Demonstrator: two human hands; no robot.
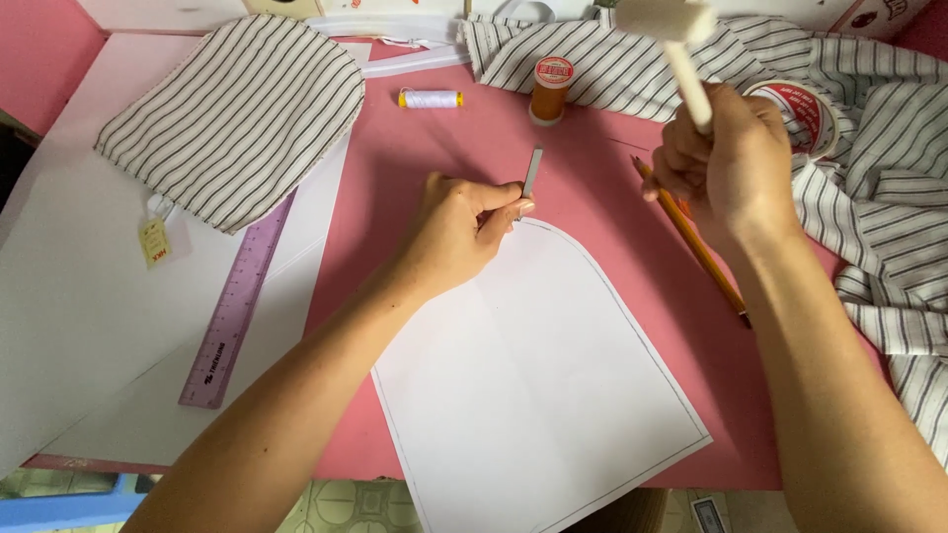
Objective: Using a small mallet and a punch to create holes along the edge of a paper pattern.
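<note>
While the person leans over the pink table (592, 188), this is how things stand from beside them:

Left hand: the left hand (459, 232) pinches a slim grey metal punch (532, 173) between thumb and fingertips, holding it nearly upright with its lower end at the top edge of the paper pattern (538, 375).
Right hand: the right hand (731, 163) is clenched around the handle of a small white mallet (671, 30), raised above the table; the mallet's head is blurred near the top of the view.
Punch: it stands at the crown of the pattern's curved edge, though whether its tip touches the paper is hard to tell, since the thumb covers it.
Paper pattern: white, arch-shaped with a thin drawn outline, lying flat on the pink table in front of the person.
Pencil: an orange pencil (703, 255) lies on the table under the right hand, just right of the pattern.
Thread: a white spool (431, 99) lies on its side and an orange-brown spool (551, 91) stands upright, both beyond the hands.
Tape: a roll of tape (815, 114) sits on the striped fabric (879, 217) at right.
Left side: an arch-shaped striped fabric piece (237, 114) rests on a white board (79, 296), with a purple ruler (237, 306) beside it.
</note>
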